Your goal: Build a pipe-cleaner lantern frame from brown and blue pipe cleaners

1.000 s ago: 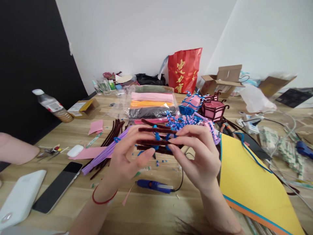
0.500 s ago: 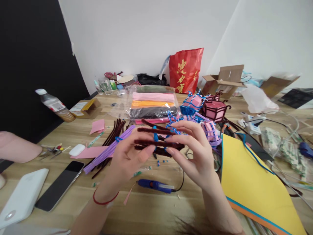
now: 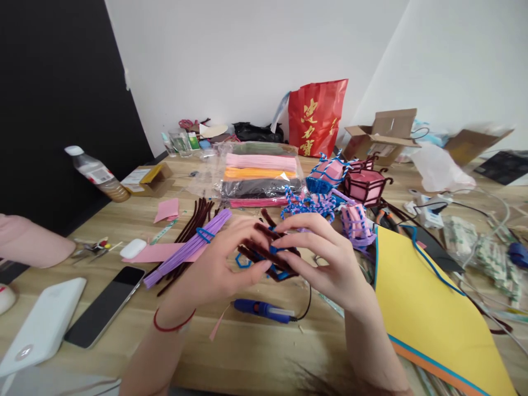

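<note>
Between my two hands, above the table, is a small frame of dark brown pipe cleaners [image 3: 270, 254] with blue pieces inside it. My left hand [image 3: 231, 264] grips its left side with thumb and fingers. On the opposite side my right hand [image 3: 322, 258] pinches it, fingers curled over the top. Parts of the frame are hidden behind my fingers. Below it lies a blue glue gun [image 3: 264, 311] with a black cord. A blue hexagon [image 3: 243, 260] shows on the table beside my left fingers. Left of my hands, purple pipe cleaners [image 3: 187, 250] lie across brown pipe cleaners [image 3: 197, 217].
Finished-looking pink and brown lanterns [image 3: 365, 186] stand at the back right, beside blue-and-white twisted pieces [image 3: 309, 203]. A plastic pack of coloured pipe cleaners [image 3: 259, 173] lies behind my hands. Yellow sheets [image 3: 429, 297] are at right; a phone [image 3: 105, 307] and power bank [image 3: 43, 324] at left.
The brown frame has been tilted and turned between my hands, so its underside and blue pieces show differently. Both hands still hold it, slightly lower. The blue hexagon on the table has come into view.
</note>
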A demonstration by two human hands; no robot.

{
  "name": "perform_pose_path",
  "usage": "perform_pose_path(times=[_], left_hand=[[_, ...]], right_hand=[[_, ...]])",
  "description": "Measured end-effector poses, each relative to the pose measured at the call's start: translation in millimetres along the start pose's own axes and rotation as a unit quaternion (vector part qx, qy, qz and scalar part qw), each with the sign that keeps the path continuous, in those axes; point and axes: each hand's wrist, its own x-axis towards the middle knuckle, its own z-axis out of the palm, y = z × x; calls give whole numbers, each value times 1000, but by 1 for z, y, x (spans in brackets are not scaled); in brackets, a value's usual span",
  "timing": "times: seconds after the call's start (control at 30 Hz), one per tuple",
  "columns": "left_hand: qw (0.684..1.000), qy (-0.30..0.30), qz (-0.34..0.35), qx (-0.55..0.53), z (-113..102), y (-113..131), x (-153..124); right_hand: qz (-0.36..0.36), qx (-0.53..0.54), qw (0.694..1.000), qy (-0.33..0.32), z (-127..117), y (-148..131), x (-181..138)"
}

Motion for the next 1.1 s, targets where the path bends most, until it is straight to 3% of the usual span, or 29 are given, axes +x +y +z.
perform_pose_path(times=[0.33,0.73,1.1], left_hand=[[995,-82,-7,-62,-9,-6,4],[992,-112,40,-42,-11,-12,7],[992,-122,21,-26,-11,-12,6]], right_hand=[[-25,-38,997,-64,-4,1,-2],[-19,-79,991,-104,-7,-3,-3],[-35,-142,981,-128,-6,-7,-2]])
